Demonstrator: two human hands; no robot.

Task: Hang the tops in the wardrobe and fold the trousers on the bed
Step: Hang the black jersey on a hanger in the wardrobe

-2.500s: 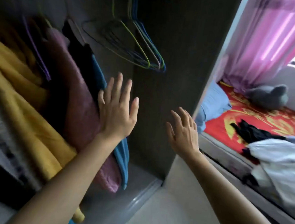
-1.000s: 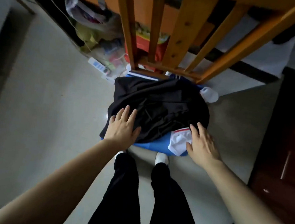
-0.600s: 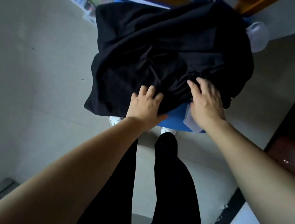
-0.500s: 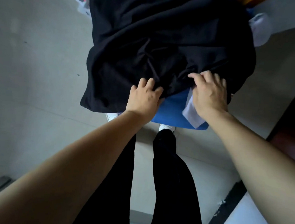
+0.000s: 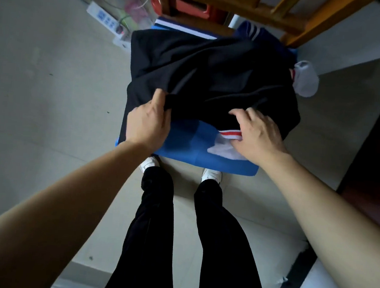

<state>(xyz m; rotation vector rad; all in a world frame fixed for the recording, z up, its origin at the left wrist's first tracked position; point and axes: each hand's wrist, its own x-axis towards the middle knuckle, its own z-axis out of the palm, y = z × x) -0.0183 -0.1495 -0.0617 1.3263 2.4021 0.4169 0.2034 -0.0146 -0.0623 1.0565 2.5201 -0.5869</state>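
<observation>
1. The black garment (image 5: 213,77) lies bunched atop a pile on a blue surface (image 5: 184,141), spreading left to right and stretching away from us toward the far side.
2. Our left hand (image 5: 148,124) pinches its near-left hem, thumb on top; our right hand (image 5: 258,136) curls its fingers (image 5: 244,114) into the near-right hem (just above a red-striped white cloth (image 5: 229,133)).
3. Both hands are equally near; we judge a two-handed lift comes next.
</observation>
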